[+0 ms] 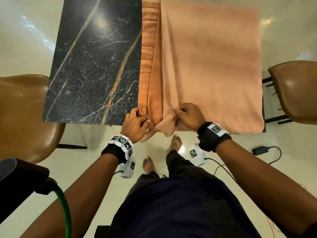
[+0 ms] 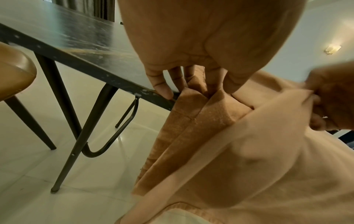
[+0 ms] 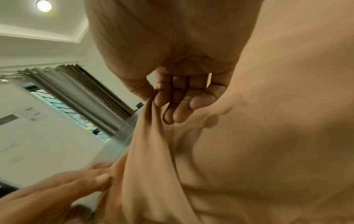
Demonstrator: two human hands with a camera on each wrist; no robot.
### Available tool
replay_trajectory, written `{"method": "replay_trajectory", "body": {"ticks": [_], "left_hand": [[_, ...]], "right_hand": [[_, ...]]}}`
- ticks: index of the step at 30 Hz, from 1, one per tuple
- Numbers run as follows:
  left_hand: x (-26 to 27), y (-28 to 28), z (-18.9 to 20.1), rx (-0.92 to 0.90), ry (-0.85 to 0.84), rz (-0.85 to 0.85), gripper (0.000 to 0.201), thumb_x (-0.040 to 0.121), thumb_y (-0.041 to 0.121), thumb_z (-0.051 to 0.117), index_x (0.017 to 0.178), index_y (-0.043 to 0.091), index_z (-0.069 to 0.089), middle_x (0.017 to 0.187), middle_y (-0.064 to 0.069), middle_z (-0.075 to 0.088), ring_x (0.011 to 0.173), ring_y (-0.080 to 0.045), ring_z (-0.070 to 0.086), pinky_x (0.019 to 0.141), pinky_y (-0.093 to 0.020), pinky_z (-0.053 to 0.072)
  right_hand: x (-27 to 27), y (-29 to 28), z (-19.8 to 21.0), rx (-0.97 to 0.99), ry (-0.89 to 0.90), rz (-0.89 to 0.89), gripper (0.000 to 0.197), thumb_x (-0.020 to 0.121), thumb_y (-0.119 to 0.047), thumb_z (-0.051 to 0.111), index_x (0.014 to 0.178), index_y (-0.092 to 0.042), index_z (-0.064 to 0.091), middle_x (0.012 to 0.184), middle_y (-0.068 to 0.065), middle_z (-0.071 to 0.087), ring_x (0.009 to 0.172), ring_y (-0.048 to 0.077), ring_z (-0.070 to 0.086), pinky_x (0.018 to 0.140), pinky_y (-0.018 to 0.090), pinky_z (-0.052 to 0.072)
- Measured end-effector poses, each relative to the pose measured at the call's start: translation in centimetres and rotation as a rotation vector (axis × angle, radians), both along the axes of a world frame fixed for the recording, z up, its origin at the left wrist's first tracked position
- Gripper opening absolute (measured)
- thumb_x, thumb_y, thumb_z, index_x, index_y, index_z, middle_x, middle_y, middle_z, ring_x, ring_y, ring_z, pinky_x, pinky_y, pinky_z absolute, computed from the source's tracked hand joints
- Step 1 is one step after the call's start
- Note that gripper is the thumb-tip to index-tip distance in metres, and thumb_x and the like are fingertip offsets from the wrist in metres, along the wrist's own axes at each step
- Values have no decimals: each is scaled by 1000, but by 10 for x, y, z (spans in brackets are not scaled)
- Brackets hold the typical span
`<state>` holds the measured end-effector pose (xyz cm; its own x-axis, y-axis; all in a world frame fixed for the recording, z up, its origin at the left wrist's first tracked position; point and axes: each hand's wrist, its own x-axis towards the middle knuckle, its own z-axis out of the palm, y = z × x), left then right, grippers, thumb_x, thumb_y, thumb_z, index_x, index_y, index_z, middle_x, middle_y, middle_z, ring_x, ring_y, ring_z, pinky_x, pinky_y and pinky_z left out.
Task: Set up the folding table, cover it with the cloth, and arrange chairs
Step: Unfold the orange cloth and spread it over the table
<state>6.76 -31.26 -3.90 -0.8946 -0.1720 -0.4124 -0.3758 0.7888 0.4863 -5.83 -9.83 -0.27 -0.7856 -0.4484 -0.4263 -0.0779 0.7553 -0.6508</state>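
Currently my left hand (image 1: pixel 135 122) pinches the folded layers of the peach cloth (image 1: pixel 205 66) at the near table edge; my right hand (image 1: pixel 187 115) grips the top layer just beside it. Risk: pulling unevenly drags the whole cloth off the folding table (image 1: pixel 92 57). No containers visible.

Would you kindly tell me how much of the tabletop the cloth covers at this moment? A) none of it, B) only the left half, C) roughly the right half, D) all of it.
C: the cloth lies over the right part of the table, while the dark marble top on the left is bare.
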Motion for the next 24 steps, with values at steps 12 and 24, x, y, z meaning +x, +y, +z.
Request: {"method": "replay_trajectory", "body": {"ticks": [12, 24], "left_hand": [[-13, 18, 13, -232, 52, 159, 60, 73, 46, 75, 123, 22, 55, 135, -10, 39, 122, -36, 40, 94, -53, 42], [-84, 64, 6, -245, 43, -470, 76, 81, 53, 59, 148, 35, 28, 163, -2, 10, 149, -30, 6, 118, -54, 20]], "right_hand": [[-30, 163, -5, 155, 138, -708, 26, 92, -35, 52, 107, -16, 63, 104, 11, 67, 101, 33, 61, 80, 32, 41], [-9, 164, -20, 314, 214, -408, 43, 84, -17, 53, 125, -13, 63, 120, 13, 63, 111, 36, 58, 86, 34, 44]]}}
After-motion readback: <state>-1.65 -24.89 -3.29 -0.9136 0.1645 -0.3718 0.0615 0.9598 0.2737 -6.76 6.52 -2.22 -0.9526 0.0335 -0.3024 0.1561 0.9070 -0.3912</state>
